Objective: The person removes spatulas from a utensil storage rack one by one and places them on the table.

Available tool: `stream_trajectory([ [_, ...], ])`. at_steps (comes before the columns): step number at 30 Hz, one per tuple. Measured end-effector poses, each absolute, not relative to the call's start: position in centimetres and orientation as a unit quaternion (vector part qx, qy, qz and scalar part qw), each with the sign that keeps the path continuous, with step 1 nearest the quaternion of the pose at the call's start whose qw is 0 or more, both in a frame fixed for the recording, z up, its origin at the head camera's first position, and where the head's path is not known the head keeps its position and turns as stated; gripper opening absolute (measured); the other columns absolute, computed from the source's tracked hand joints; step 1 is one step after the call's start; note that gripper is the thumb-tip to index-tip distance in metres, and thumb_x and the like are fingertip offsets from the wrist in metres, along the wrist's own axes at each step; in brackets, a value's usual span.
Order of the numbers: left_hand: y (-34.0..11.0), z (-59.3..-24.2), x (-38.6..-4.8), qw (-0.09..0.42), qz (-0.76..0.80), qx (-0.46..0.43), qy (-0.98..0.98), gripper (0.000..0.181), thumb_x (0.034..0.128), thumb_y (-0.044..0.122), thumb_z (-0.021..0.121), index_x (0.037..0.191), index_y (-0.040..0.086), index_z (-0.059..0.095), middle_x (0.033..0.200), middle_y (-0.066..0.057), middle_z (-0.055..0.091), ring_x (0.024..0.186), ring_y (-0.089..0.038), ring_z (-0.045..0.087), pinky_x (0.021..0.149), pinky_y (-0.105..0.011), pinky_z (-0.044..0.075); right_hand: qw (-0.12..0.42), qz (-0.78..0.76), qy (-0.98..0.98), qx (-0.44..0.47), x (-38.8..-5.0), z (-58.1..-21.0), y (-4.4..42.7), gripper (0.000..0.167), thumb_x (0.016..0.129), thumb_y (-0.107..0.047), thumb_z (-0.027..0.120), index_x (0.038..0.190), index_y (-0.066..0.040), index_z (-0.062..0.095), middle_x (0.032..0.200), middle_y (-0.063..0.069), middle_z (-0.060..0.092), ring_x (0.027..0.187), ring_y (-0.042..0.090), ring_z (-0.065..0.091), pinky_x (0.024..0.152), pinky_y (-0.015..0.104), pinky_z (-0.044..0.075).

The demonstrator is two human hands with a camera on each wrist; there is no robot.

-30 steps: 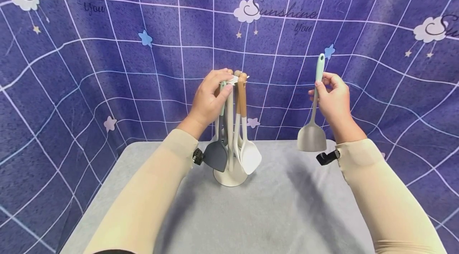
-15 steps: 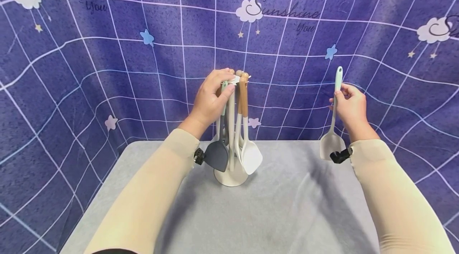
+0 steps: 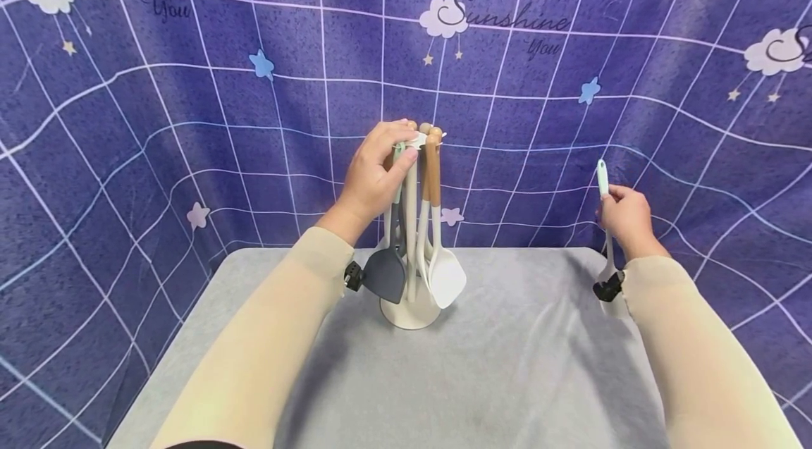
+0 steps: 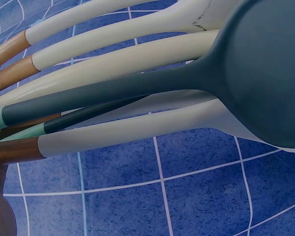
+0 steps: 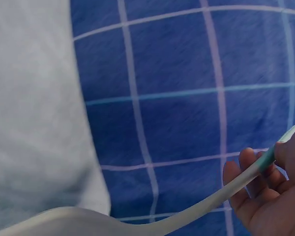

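Observation:
My left hand grips the top of a white utensil stand, thumb in front and fingers over the top. Hanging from the stand are a dark grey spatula with a mint handle, a white spatula with a wooden handle, and several other utensils, partly hidden. Far to the right, my right hand pinches a turner by its mint handle. It is upright, blade down near the table's back right corner; the wrist camera partly covers the blade. Whether the blade touches the table I cannot tell.
A grey cloth-covered table spreads below both hands. A blue-purple curtain with a grid, clouds and stars hangs right behind it and along both sides. A small black camera sits on the right wrist, and another on the left.
My right hand has carried the turner to the right and then down toward the table's right back corner. The left hand has kept its hold on the stand.

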State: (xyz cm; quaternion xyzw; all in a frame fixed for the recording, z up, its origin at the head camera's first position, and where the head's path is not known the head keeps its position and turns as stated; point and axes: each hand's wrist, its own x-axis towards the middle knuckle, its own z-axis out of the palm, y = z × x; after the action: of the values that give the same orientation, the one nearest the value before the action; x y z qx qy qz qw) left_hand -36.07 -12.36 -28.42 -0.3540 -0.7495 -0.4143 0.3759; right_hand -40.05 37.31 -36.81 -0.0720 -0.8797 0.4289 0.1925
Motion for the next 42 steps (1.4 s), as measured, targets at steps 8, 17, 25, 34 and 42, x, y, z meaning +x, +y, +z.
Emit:
stream_trajectory([
  [8, -12.3, -28.4, -36.1, 0.378, -0.415, -0.36, -0.745, 0.033, 0.1109, 0.022, 0.065, 0.135, 0.003, 0.077, 0.149, -0.017, 0.072, 0.153, -0.033, 0.061, 0.137, -0.037, 0.041, 0.18, 0.321, -0.926, -0.087, -40.2, -41.3, 39.6, 0.043, 0.116, -0.012, 0.051, 0.147, 0.013, 0.066, 0.089, 0.02, 0.083, 0.063, 0.008, 0.069, 0.069, 0.03, 0.057],
  [17, -12.1, -28.3, -36.1, 0.381, -0.413, -0.36, -0.745, 0.033, 0.11, 0.023, 0.066, 0.135, 0.004, 0.077, 0.149, -0.016, 0.071, 0.152, -0.032, 0.061, 0.136, -0.037, 0.041, 0.137, 0.277, -0.942, -0.131, -40.0, -45.1, 41.7, 0.047, 0.108, -0.015, 0.051, 0.142, 0.011, 0.07, 0.104, 0.03, 0.081, 0.087, 0.045, 0.077, 0.078, 0.053, 0.06],
  [25, -12.1, -28.3, -36.1, 0.384, -0.413, -0.358, -0.744, 0.033, 0.1102, 0.023, 0.065, 0.135, 0.005, 0.076, 0.15, -0.016, 0.071, 0.151, -0.032, 0.061, 0.135, -0.037, 0.043, 0.083, 0.265, -0.951, -0.135, -39.2, -46.9, 42.0, 0.04, 0.109, -0.015, 0.048, 0.127, 0.01, 0.074, 0.08, 0.021, 0.075, 0.082, 0.044, 0.07, 0.061, 0.041, 0.05],
  [34, -12.6, -28.4, -35.9, 0.382, -0.412, -0.349, -0.75, 0.033, 0.1098, 0.024, 0.065, 0.134, 0.005, 0.076, 0.149, -0.016, 0.071, 0.152, -0.031, 0.061, 0.135, -0.038, 0.043, 0.1, 0.255, -0.955, -0.112, -41.0, -50.8, 42.9, 0.035, 0.099, -0.015, 0.052, 0.08, -0.001, 0.077, 0.084, 0.024, 0.075, 0.081, 0.045, 0.069, 0.065, 0.047, 0.055],
  [42, -12.2, -28.4, -36.0, 0.383, -0.412, -0.352, -0.748, 0.034, 0.1097, 0.024, 0.065, 0.135, 0.005, 0.076, 0.15, -0.016, 0.071, 0.152, -0.032, 0.061, 0.135, -0.038, 0.043, 0.086, 0.235, -0.964, -0.087, -39.5, -50.5, 41.5, 0.035, 0.088, -0.006, 0.059, 0.114, 0.008, 0.079, 0.098, 0.03, 0.074, 0.082, 0.045, 0.066, 0.08, 0.065, 0.059],
])
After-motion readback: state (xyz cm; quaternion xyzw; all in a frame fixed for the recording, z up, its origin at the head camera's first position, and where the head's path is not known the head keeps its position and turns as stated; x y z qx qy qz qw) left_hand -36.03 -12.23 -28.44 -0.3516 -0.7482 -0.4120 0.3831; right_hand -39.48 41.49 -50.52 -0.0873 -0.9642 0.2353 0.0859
